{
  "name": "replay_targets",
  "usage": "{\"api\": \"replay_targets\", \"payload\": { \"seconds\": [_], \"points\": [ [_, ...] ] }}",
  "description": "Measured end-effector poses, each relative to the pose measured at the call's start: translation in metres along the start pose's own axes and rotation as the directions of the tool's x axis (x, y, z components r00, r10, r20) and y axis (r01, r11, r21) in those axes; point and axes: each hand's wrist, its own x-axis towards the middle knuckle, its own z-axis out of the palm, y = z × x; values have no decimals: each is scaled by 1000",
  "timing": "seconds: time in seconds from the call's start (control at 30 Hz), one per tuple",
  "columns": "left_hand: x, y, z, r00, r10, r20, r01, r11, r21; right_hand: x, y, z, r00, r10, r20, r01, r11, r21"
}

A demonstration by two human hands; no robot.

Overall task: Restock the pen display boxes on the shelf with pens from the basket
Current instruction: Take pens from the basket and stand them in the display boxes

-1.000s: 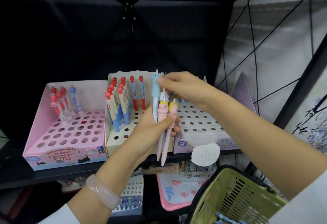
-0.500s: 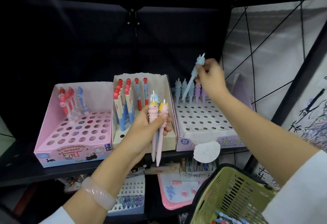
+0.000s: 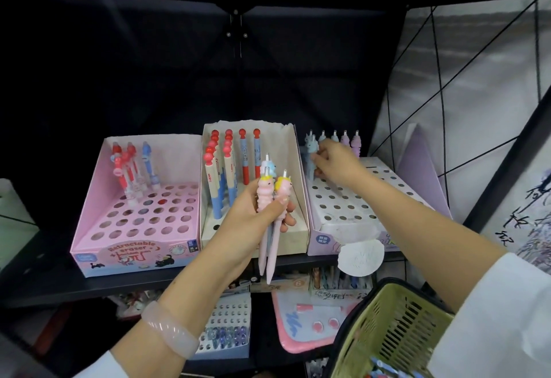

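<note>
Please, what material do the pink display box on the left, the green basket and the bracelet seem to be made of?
Pink display box: probably printed cardboard, matte, with folded walls and punched holes. Green basket: looks like moulded plastic, with a slightly glossy slotted wall. Bracelet: pale pink, translucent and smooth, perhaps stone, glass or resin; the picture cannot settle which.

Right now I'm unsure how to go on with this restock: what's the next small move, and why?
Probably seat the blue pen that the right hand grips into a back-row hole of the right box, then let go. It stands at the end of that row, and the left hand holds more pens waiting.
</note>
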Motion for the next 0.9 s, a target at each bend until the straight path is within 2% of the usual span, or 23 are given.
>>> {"api": "replay_targets", "payload": {
  "seconds": [0.07, 0.13, 0.17, 0.2, 0.23, 0.27, 0.33, 0.37, 0.43, 0.6, 0.7, 0.73, 0.83, 0.87, 0.9],
  "points": [
    [-1, 0, -1, 1000, -3, -2, 3, 1000, -2, -4, 0, 2, 997, -2, -74, 0, 1000, -28],
    [-2, 0, -1, 1000, -7, -4, 7, 1000, -4, -10, -4, 0, 964, -65, -257, 53, 997, -52],
    [-3, 1, 0, 1000, -7, -5, 7, 1000, -6, -15, -11, -4, 942, -98, -322, 104, 995, 3],
    [-3, 1, 1, 1000, -8, -7, 8, 1000, -11, -21, -18, -9, 942, -115, -316, 155, 982, 104],
    [-4, 2, 3, 1000, -11, -10, 10, 1000, -20, -28, -26, -14, 966, -139, -217, 189, 954, 232],
    [-4, 2, 5, 1000, -12, -14, 12, 999, -32, -35, -34, -19, 981, -188, -42, 191, 918, 349],
    [-4, 5, 9, 1000, -15, -15, 14, 999, -49, -48, -46, -24, 915, -273, 297, 128, 895, 428],
    [-4, 6, 11, 1000, -17, -12, 17, 998, -53, -52, -49, -25, 870, -295, 396, 108, 896, 431],
    [-4, 8, 15, 1000, -22, -11, 22, 999, -49, -57, -53, -26, 827, -322, 461, 91, 886, 455],
    [-6, 11, 18, 999, 0, -36, -1, 999, -33, -61, -54, -23, 867, -327, 375, 93, 848, 522],
    [-5, 13, 20, 1000, -6, -19, 5, 1000, -29, -55, -48, -27, 920, -312, 237, 102, 775, 624],
    [-6, 13, 21, 1000, -17, -2, 17, 999, -32, -51, -47, -31, 942, -282, 184, 81, 721, 688],
    [-9, 10, 24, 998, -39, 40, 40, 999, -18, -36, -39, -48, 995, -96, 30, 18, 468, 884],
    [-10, 9, 24, 999, -38, 38, 38, 999, -8, -30, -34, -54, 999, -22, -47, 52, 482, 875],
    [-11, 9, 24, 999, -35, 30, 36, 999, -3, -25, -28, -58, 989, 41, -143, 95, 573, 814]
  ]
}}
